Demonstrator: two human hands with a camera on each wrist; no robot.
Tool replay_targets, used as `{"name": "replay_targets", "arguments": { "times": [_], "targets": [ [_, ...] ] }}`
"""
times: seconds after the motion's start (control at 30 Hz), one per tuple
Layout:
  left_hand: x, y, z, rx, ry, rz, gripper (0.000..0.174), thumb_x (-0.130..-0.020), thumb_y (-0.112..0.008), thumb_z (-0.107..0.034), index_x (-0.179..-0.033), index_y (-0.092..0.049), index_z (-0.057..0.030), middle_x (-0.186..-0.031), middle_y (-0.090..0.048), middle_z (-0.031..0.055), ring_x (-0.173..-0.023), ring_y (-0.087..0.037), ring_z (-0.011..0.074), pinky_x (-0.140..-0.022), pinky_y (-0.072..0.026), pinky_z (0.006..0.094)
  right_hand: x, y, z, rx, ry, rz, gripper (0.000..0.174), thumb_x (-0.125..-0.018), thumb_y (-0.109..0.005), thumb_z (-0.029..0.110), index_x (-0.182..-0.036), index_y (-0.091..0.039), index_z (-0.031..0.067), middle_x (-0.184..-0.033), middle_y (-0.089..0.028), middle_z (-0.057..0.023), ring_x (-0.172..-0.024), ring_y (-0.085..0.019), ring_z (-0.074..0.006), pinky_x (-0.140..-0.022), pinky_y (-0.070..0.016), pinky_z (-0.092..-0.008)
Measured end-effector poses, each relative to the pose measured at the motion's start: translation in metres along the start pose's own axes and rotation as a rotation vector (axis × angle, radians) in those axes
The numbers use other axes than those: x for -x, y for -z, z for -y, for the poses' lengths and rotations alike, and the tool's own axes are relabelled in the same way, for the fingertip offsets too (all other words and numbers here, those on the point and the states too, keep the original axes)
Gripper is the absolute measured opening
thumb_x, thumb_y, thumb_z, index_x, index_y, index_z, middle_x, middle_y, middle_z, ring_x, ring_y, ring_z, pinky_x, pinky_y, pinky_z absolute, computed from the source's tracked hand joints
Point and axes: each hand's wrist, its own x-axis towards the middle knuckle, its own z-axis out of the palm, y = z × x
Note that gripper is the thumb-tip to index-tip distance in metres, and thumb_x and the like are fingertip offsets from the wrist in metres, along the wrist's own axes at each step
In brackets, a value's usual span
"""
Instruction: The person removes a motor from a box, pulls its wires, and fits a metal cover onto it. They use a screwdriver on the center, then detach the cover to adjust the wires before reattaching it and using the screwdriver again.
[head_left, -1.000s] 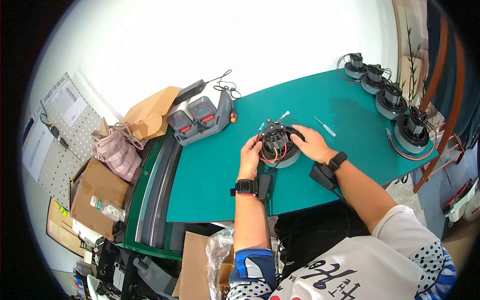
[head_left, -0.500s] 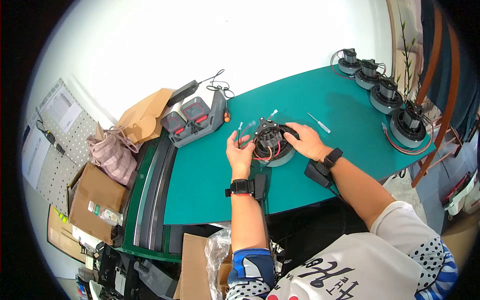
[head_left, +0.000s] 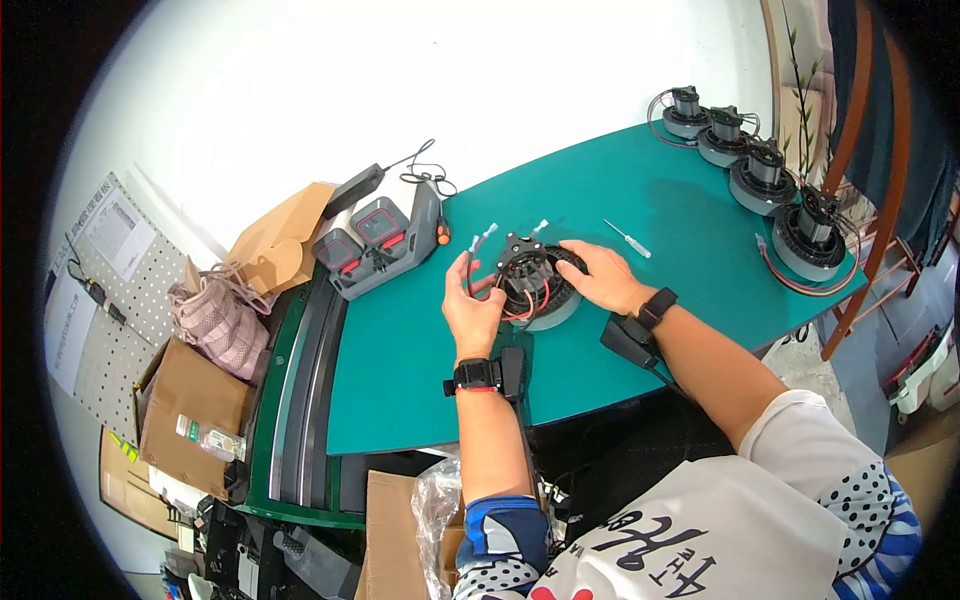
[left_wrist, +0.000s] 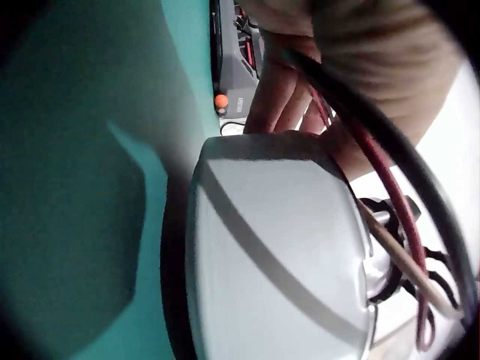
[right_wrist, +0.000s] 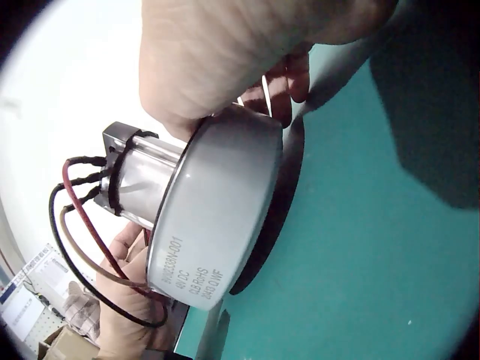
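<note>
A round blower motor (head_left: 550, 317) with a pale grey drum-shaped housing and a black top stands on the green table. My right hand (head_left: 612, 284) grips its far right side, thumb on top and fingers round the rim. At the motor's left side, my left hand (head_left: 472, 318) holds its lead wires (head_left: 471, 272) between thumb and fingers; their connector ends stick up beyond the fingertips. Red, black and tan wires (right_wrist: 81, 217) loop out from the motor's top in the right wrist view. Printed text marks the grey housing (left_wrist: 277, 240), which fills the left wrist view's middle.
A screwdriver (head_left: 630, 240) lies right of the motor. Several similar motors (head_left: 808, 235) line the table's right edge. At the back left stands a grey charger-like unit (head_left: 385, 235) beside a cardboard box (head_left: 280, 235). A green-framed metal rail (head_left: 310, 400) borders the left edge.
The left hand has shifted slightly away from the motor's side, and its wire ends have swung up and left. The right hand keeps its hold on the rim. The head view has turned a little.
</note>
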Motion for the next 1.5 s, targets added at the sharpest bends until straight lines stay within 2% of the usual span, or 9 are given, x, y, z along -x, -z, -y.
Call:
{"name": "replay_targets", "arguments": {
  "times": [0.1, 0.27, 0.53, 0.63, 0.97, 1.17, 1.23, 1.43, 1.5],
  "targets": [
    [-0.002, 0.001, 0.008, -0.046, -0.026, 0.0, 0.061, -0.069, -0.058, 0.011, -0.127, -0.041, 0.0023, -0.114, -0.053, 0.0121, -0.092, -0.06, 0.0179, -0.075, -0.0516, 0.0273, 0.0, 0.002, 0.002, -0.004, 0.002, 0.007, 0.045, -0.086, -0.049, 0.037, -0.119, -0.053, 0.0074, -0.111, -0.059, -0.0168, -0.105, -0.054, -0.0344, -0.088, -0.0422, -0.043],
    [-0.006, 0.006, 0.017, 0.078, 0.132, 0.088, 0.058, -0.072, -0.058, 0.01, -0.127, -0.042, 0.0035, -0.112, -0.055, 0.0114, -0.091, -0.06, 0.0178, -0.079, -0.051, 0.029, 0.001, 0.003, 0.005, -0.014, -0.023, 0.019, 0.043, -0.086, -0.049, 0.036, -0.118, -0.053, 0.0076, -0.11, -0.06, -0.017, -0.103, -0.055, -0.0345, -0.087, -0.0433, -0.0424],
    [-0.005, 0.013, 0.016, 0.27, 0.108, 0.01, 0.058, -0.074, -0.065, 0.008, -0.127, -0.043, 0.0014, -0.11, -0.056, 0.0107, -0.09, -0.058, 0.0142, -0.077, -0.0504, 0.0265, 0.002, 0.007, 0.008, -0.039, -0.017, 0.029, 0.043, -0.085, -0.049, 0.036, -0.117, -0.054, 0.0075, -0.108, -0.06, -0.0175, -0.101, -0.056, -0.0354, -0.086, -0.0434, -0.0427],
    [-0.005, 0.008, 0.017, 0.239, 0.273, 0.131, 0.054, -0.078, -0.068, -0.001, -0.126, -0.045, 0.0017, -0.101, -0.059, 0.0085, -0.089, -0.057, 0.0124, -0.079, -0.0481, 0.0254, 0.001, 0.002, 0.003, -0.023, 0.006, -0.009, 0.042, -0.086, -0.049, 0.035, -0.117, -0.054, 0.0077, -0.108, -0.06, -0.0179, -0.1, -0.056, -0.0357, -0.086, -0.0434, -0.0431],
    [-0.005, 0.015, 0.015, 0.255, 0.243, 0.185, 0.049, -0.078, -0.063, 0.005, -0.124, -0.048, 0.0016, -0.102, -0.06, 0.0088, -0.091, -0.057, 0.0134, -0.079, -0.0476, 0.0258, 0.001, 0.004, 0.005, -0.036, -0.015, 0.036, 0.041, -0.086, -0.048, 0.035, -0.116, -0.054, 0.0071, -0.11, -0.06, -0.018, -0.102, -0.055, -0.0354, -0.086, -0.0428, -0.0434],
    [-0.004, 0.008, 0.01, 0.159, 0.277, 0.127, 0.061, -0.071, -0.06, 0.008, -0.129, -0.042, 0.0, -0.105, -0.058, 0.0097, -0.092, -0.057, 0.0146, -0.077, -0.0489, 0.0275, 0.0, -0.001, 0.002, 0.001, 0.1, -0.124, 0.038, -0.083, -0.055, 0.029, -0.114, -0.055, 0.0067, -0.109, -0.057, -0.0152, -0.1, -0.054, -0.0356, -0.086, -0.0432, -0.043],
    [-0.004, 0.006, 0.011, 0.119, 0.142, 0.054, 0.066, -0.067, -0.059, 0.009, -0.13, -0.039, 0.0008, -0.109, -0.055, 0.0111, -0.09, -0.059, 0.016, -0.076, -0.0511, 0.0278, 0.001, -0.002, 0.0, 0.0, 0.105, -0.106, 0.037, -0.082, -0.057, 0.027, -0.112, -0.056, 0.007, -0.106, -0.056, -0.0143, -0.097, -0.054, -0.0356, -0.084, -0.0438, -0.0426],
    [0.0, 0.002, -0.001, 0.027, -0.026, -0.006, 0.073, -0.063, -0.058, 0.011, -0.132, -0.035, 0.0005, -0.119, -0.047, 0.0158, -0.088, -0.061, 0.0189, -0.073, -0.0537, 0.0276, 0.002, 0.001, 0.005, -0.017, 0.082, -0.09, 0.035, -0.082, -0.056, 0.028, -0.111, -0.057, 0.0074, -0.105, -0.056, -0.0146, -0.097, -0.055, -0.0346, -0.083, -0.0441, -0.0422],
    [-0.001, 0.001, 0.001, 0.039, -0.009, -0.001, 0.075, -0.063, -0.058, 0.012, -0.132, -0.034, -0.0004, -0.12, -0.045, 0.0164, -0.088, -0.061, 0.0193, -0.074, -0.0537, 0.0279, 0.002, 0.0, 0.005, -0.014, 0.087, -0.098, 0.035, -0.082, -0.056, 0.028, -0.111, -0.057, 0.0076, -0.105, -0.056, -0.0143, -0.096, -0.055, -0.0345, -0.083, -0.0442, -0.042]
  ]
}}
